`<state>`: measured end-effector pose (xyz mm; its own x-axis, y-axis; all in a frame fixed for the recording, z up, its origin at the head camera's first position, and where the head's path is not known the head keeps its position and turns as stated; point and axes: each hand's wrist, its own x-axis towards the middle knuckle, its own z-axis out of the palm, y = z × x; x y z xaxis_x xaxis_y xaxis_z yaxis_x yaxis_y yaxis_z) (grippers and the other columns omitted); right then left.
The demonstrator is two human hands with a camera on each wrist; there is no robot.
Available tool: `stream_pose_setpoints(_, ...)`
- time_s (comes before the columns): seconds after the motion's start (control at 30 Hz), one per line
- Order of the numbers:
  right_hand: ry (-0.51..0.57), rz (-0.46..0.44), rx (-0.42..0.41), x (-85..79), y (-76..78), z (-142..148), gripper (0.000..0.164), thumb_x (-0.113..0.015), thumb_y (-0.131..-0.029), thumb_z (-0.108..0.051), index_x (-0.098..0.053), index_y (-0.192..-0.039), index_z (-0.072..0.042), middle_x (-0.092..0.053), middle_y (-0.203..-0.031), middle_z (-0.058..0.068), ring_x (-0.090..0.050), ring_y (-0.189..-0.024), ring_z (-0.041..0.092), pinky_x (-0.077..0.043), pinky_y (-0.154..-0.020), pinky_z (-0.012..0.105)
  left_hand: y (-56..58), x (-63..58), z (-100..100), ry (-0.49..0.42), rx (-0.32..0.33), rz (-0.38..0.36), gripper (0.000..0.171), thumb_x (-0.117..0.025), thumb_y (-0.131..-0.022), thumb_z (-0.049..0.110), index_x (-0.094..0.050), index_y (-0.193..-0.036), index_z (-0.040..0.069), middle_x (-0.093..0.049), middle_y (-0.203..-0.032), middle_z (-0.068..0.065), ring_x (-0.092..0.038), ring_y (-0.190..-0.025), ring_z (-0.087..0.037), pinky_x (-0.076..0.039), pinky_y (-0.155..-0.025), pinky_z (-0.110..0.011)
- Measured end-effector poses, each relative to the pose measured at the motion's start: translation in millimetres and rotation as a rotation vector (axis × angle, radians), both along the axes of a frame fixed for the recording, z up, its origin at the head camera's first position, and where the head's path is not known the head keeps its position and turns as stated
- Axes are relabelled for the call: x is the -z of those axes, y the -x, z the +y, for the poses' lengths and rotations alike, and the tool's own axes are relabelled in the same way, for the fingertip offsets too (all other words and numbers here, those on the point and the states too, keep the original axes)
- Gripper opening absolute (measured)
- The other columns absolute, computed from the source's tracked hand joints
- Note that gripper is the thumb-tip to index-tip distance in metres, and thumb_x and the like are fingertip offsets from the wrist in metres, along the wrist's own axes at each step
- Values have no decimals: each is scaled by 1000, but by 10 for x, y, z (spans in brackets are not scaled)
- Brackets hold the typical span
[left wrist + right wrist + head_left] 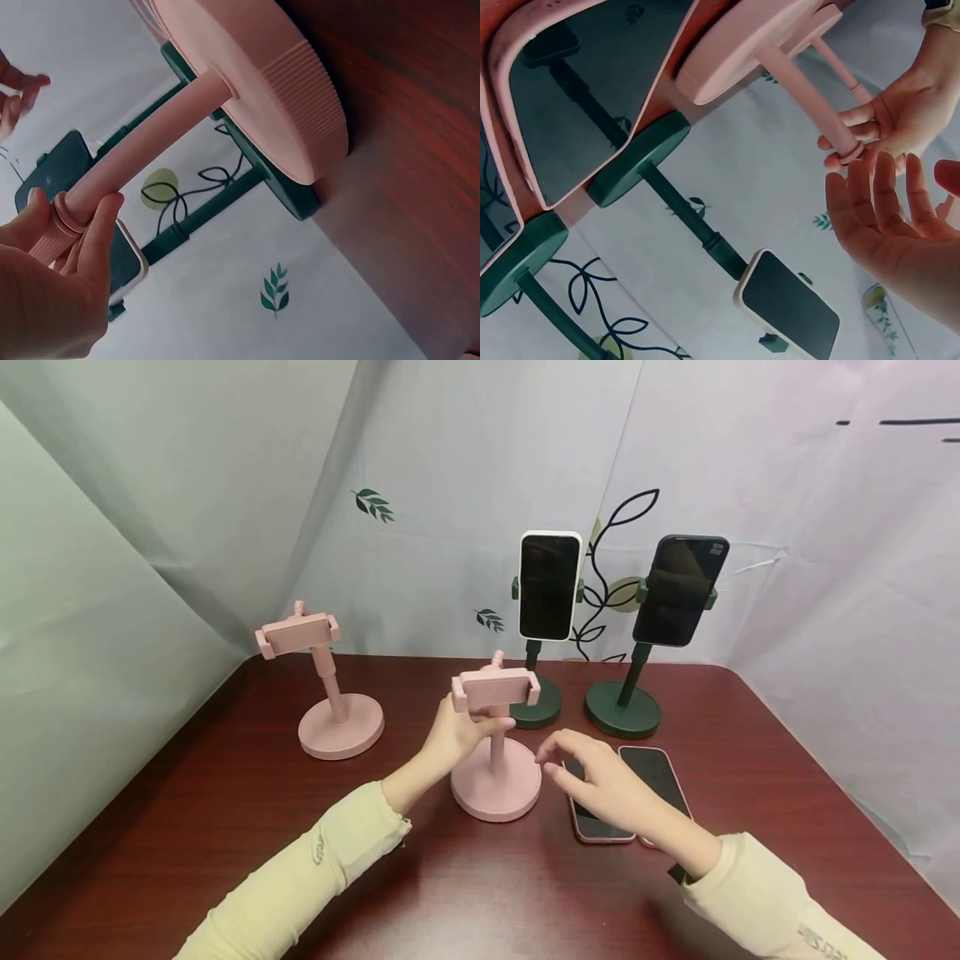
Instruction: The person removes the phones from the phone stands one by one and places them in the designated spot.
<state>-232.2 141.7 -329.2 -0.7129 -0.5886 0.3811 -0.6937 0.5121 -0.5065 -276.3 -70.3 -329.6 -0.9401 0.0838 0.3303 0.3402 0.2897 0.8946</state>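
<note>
The left hand (459, 735) clamps the nearer pink stand (498, 755), the right hand (600, 777) has fingers apart. Better hold it upright, inside the far edge of the bench (225, 827)

The nearer pink, round-based stand (497, 758) is upright on the table (187, 827).

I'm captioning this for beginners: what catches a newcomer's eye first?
Two phones sit in green stands at the back, right of centre. Near the middle, the left hand grips a pink stand by its post. A second pink stand, holding no phone, is at the left.
</note>
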Motion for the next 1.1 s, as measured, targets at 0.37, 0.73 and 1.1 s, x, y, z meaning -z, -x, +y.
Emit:
stream_pose_setpoints(0.37,-6,-3,7,39,33,27,8,-57,-92,-9,-61,-97,-14,-63,-92,-4,-51,-77,2,-46,-67,23,319,-196,-361,-3,-50,73,83,-74,-77,-1,-32,-147,14,-49,-137,-19,-61,-110,-38,-55,-83,-42)
stream_pose_setpoints(0.73,-7,18,-6,75,32,35,13,-57,-90,-5,-60,-96,-16,-61,-91,-9,-53,-82,2,-47,-73,24,611,-199,-658,29,-136,106,73,-68,-81,-5,-31,-144,1,-49,-132,-26,-59,-109,-42,-52,-87,-46)
stream_pose_setpoints(1.1,-4,7,-12,95,51,42,14,-56,-90,-6,-60,-96,-17,-61,-91,-10,-51,-81,2,-46,-71,23,825,-201,-700,-116,-142,49,78,-64,-81,-12,-27,-147,7,-45,-138,-21,-57,-101,-38,-54,-81,-29)
